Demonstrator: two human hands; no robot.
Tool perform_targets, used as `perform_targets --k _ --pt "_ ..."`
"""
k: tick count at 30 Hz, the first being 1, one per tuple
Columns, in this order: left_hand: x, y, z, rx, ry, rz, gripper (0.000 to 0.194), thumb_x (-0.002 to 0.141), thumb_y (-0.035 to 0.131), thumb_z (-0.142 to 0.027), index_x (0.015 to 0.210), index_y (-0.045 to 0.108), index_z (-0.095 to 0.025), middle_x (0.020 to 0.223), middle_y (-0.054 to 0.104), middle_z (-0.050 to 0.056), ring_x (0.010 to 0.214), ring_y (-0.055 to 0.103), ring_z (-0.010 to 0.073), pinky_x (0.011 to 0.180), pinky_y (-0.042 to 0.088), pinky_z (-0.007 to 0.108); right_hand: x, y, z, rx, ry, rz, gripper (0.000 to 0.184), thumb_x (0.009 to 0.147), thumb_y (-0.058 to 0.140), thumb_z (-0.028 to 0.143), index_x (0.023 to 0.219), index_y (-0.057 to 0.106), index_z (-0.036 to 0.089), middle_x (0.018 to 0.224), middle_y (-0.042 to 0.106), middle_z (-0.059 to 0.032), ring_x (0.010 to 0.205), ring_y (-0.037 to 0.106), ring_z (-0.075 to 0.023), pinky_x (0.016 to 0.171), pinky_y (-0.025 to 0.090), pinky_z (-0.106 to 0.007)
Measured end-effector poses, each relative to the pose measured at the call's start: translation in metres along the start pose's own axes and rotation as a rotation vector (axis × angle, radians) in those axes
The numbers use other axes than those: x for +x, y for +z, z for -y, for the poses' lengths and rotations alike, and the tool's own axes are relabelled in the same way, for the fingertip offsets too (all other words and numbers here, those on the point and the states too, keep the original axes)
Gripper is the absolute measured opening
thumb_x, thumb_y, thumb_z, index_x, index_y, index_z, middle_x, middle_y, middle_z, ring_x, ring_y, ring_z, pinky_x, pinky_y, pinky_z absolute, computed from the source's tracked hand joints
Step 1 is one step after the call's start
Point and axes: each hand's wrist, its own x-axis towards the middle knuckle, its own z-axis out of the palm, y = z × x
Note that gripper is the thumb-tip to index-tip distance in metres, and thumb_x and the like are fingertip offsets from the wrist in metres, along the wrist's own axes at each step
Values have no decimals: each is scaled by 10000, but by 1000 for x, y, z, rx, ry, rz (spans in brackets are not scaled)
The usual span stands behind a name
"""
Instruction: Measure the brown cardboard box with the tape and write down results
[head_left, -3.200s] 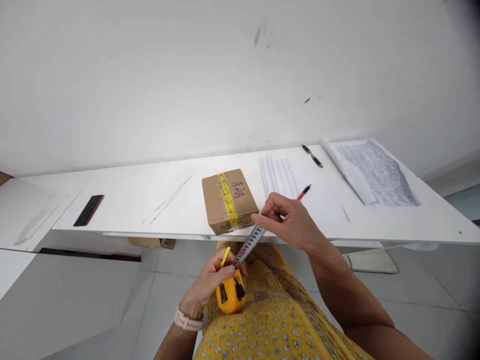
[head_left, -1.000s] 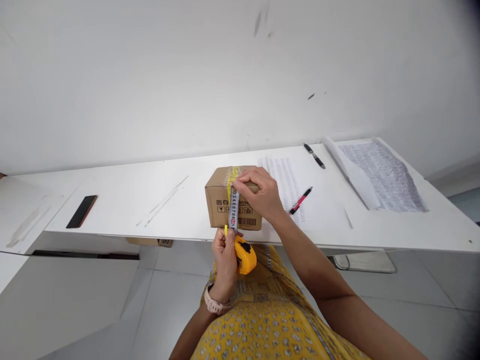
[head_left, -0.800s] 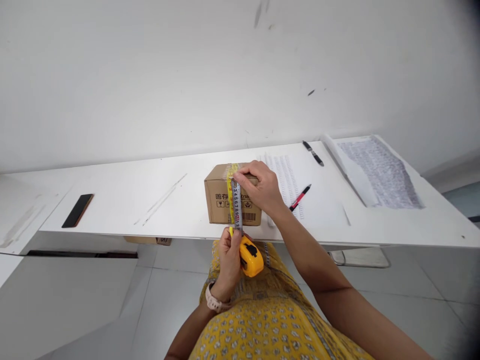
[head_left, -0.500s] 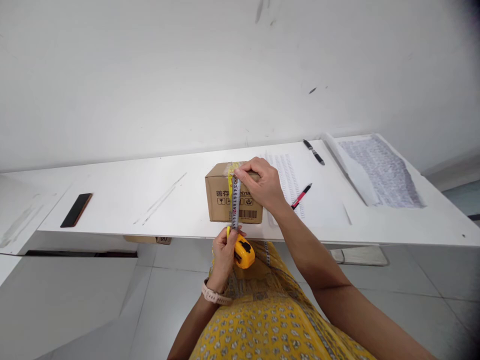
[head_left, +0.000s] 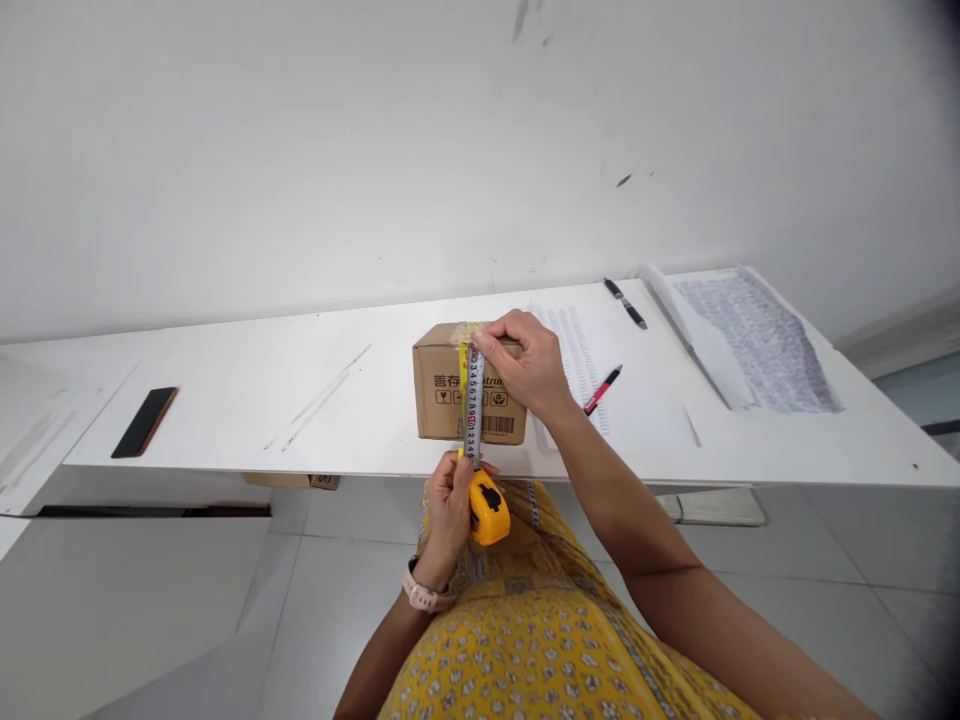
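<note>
A small brown cardboard box [head_left: 435,420] with yellow tape stands on the white table, its printed side facing me. The silver blade of a yellow tape measure [head_left: 491,510] runs down along that side. My right hand [head_left: 525,360] pinches the blade's end at the box's upper front edge, and its fingers cover part of the print. My left hand [head_left: 448,505] is closed on the tape measure just off the table's front edge, its thumb on the blade. The numbers show up to about 15 at the left thumb.
On the white table [head_left: 247,400] lie a dark flat phone-like object [head_left: 145,422] at left, and a red pen [head_left: 603,388] on a printed sheet [head_left: 652,420] at right. A black pen [head_left: 625,303] and a sheet of dense writing [head_left: 757,340] lie farther right.
The box has turned from showing its taped, hand-marked top to showing its printed side. Both hands moved from in front of it to lay the blade along that side; more blade is now drawn out.
</note>
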Motion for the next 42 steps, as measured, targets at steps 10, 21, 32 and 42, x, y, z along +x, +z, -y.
perform_targets --k 10,21,32,42 --pt "9 -1 7 -54 -77 99 462 811 637 -644 832 622 -183 782 732 64 566 651 164 570 513 283 -5 -1 5 -24 3 21 246 900 608 397 715 590 236 772 641 -22 780 575 -198 766 485 -381" --pt "9 -1 9 -38 -47 88 425 854 609 -609 831 603 -184 748 716 47 527 637 151 530 495 268 -7 0 4 -34 -35 -9 232 901 607 363 706 584 240 756 647 -21 764 582 -200 766 487 -391" --pt "-12 -36 16 -12 -103 -25 391 865 632 -549 822 633 -160 701 691 33 520 581 118 493 438 217 -39 26 -26 -73 -317 -40 223 949 511 307 758 604 242 865 717 -47 829 635 -202 820 438 -419" --pt "-46 -58 -11 292 -135 -5 449 820 647 -605 769 656 -159 673 640 21 548 534 127 503 401 217 -70 -10 16 173 -47 51 418 979 416 561 1138 619 232 863 661 -37 822 608 -181 798 478 -347"
